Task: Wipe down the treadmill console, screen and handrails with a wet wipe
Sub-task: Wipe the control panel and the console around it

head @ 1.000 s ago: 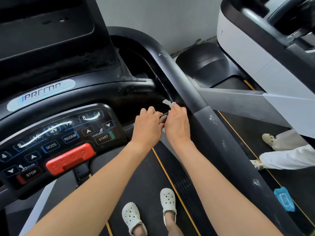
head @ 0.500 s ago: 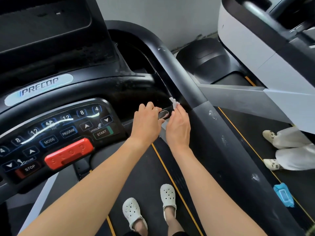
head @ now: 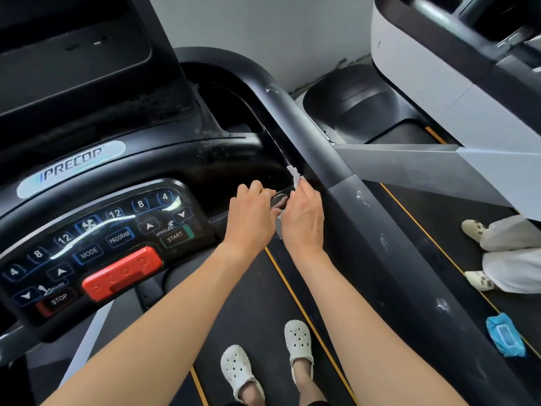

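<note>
Wet wipe (head: 293,173) is a thin crumpled strip, its long axis pointing up and away beside the black handrail (head: 322,153), pinched in the right hand's (head: 303,218) fingers. The console (head: 96,238) lies to the left, with a grey wall (head: 263,30) behind. The left hand (head: 250,219) is knuckles-up just beside the right, fingers curled; what they grasp, I cannot tell.

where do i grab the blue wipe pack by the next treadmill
Pinch the blue wipe pack across its two long edges, coming straight down from above: it lies flat on the neighbouring treadmill's deck, with the black handrail close on its left.
</note>
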`<state>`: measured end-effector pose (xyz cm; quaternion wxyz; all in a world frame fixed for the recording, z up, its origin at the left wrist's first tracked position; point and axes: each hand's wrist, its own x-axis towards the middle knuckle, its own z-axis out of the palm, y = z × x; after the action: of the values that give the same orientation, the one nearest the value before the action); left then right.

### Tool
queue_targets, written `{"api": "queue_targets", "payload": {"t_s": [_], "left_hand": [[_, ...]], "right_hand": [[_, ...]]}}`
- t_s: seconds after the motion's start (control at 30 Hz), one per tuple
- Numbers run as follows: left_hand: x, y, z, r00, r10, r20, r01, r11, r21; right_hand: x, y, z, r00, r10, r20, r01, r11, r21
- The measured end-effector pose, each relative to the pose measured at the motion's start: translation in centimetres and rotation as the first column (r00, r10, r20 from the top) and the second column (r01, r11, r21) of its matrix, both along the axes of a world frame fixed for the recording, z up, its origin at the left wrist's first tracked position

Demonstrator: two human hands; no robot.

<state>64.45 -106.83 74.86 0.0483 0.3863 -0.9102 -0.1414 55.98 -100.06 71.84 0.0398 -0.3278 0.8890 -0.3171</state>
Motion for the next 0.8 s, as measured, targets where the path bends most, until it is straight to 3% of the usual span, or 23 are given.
{"api": "queue_targets", "payload": {"t_s": [0.27, 0.53, 0.7, 0.8], "left_hand": [[0.0, 0.0, -0.1, 1.0, 0.009, -0.002, -0.009, 1.0, 0.001], [0.1, 0.0, 0.0, 1.0, -0.003, 0.008, 0.003, 1.0, -0.003], [0.0, 0.1, -0.1, 1.0, 0.013, -0.016, -0.013, 1.0, 0.009], [0.0, 0.1, -0.2, 1.0, 0.012, -0.017, -0.012, 1.0, 0.002]], "right_hand": [[0.4, 1.0, 0.1, 1.0, -0.008, -0.023, 0.008, 1.0, 0.011], [-1.0, -1.6, 1.3, 0.999, 0.049, -0.004, -0.047, 0.976, 0.211], [-0.4, 1.0, 1.1, 0.997, 0.08, -0.001, -0.08, 0.995, 0.052], [-0.2, 1.9, 0.2, 0.996, 0.077, -0.039, -0.075, 0.996, 0.042]]}}
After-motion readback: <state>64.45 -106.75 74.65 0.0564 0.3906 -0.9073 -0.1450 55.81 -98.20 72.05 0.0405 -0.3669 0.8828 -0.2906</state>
